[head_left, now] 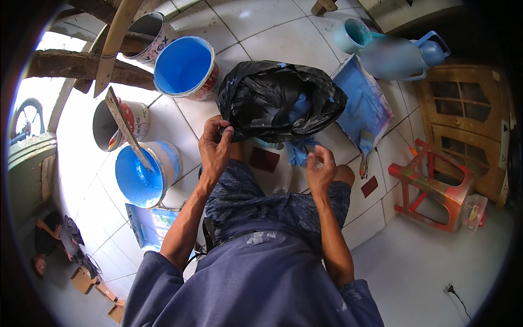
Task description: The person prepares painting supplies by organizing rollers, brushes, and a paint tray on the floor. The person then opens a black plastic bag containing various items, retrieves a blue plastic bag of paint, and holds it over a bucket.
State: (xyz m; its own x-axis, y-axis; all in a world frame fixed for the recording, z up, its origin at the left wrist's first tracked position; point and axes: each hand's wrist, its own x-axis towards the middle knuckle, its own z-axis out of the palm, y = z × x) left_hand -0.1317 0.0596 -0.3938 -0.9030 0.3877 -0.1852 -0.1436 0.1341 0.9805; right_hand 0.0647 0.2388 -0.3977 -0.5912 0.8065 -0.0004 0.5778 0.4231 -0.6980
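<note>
A crumpled black plastic bag (278, 98) stands on the tiled floor in front of my knees, with something blue showing in its opening. My left hand (215, 144) pinches the bag's near left edge. My right hand (320, 170) hovers below the bag's right side, fingers curled with fingertips pinched, next to a blue crumpled piece (298, 151); whether it holds anything I cannot tell.
Several paint buckets stand at the left: one with blue paint and a stir stick (143, 174), a blue-lined one (185, 66), a grey one (117, 124). A blue paint tray (365, 106), a blue jug (400, 57), a small cup (353, 34) and a paint-stained red stool (433, 185) are at the right.
</note>
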